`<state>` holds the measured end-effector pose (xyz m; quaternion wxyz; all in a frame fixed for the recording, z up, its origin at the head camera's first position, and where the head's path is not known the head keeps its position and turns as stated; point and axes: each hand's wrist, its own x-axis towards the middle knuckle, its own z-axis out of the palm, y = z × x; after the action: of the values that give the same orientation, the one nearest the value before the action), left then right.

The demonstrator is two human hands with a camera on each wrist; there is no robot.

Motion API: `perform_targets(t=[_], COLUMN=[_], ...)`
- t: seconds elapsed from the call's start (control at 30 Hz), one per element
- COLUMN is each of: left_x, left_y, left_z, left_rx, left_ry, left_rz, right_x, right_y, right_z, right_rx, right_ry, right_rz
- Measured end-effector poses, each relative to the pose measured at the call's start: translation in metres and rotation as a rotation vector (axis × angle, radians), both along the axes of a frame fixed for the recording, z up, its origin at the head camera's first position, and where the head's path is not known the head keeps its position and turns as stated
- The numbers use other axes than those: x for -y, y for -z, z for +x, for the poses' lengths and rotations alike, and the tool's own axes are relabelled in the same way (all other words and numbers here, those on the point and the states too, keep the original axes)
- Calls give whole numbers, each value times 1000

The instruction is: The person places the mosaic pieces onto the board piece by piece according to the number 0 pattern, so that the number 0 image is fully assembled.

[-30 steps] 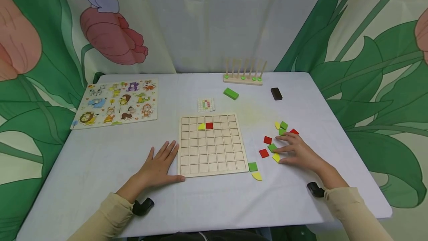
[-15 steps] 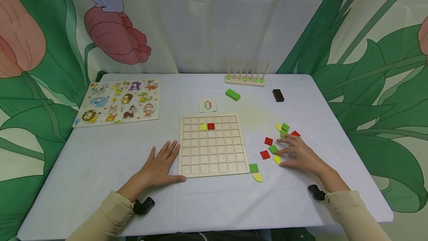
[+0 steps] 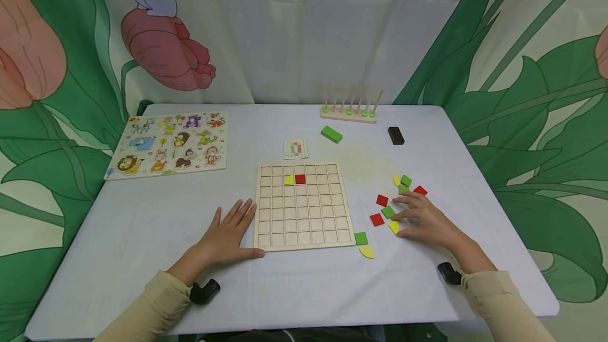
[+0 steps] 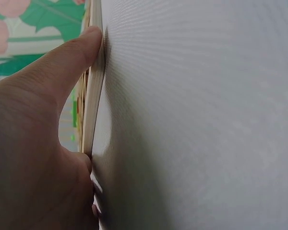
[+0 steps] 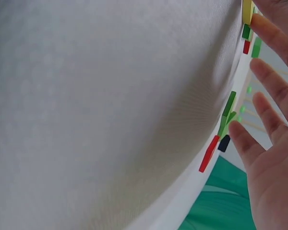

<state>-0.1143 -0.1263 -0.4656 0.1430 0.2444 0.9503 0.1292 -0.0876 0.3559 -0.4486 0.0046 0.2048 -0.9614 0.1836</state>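
In the head view my left hand lies flat with spread fingers at the left side of a wooden grid board. Its thumb touches the board's edge in the left wrist view. A yellow tile and a red square tile sit side by side in the board's second row. My right hand hovers low over loose tiles, fingers loosely spread. Its thumb and index fingertips are right at a yellow rounded tile and a green square tile. Red square tiles lie just left of them.
A pattern card lies behind the board. Farther back are a green block, a black block and a pegged wooden stand. An animal puzzle board occupies the left. Another green tile lies by the board's right corner.
The head view shifts very slightly. Both hands and the tiles keep their places.
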Motion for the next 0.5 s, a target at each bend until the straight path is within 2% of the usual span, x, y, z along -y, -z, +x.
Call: perform_targets(t=[0.5], left_x=[-1], left_y=[1], left_z=[-2], left_rx=[-6], left_ry=[-1], left_rz=[4], right_x=[0], right_y=[-1], right_z=[-3], right_rx=[6], right_ry=[20], right_rz=[41])
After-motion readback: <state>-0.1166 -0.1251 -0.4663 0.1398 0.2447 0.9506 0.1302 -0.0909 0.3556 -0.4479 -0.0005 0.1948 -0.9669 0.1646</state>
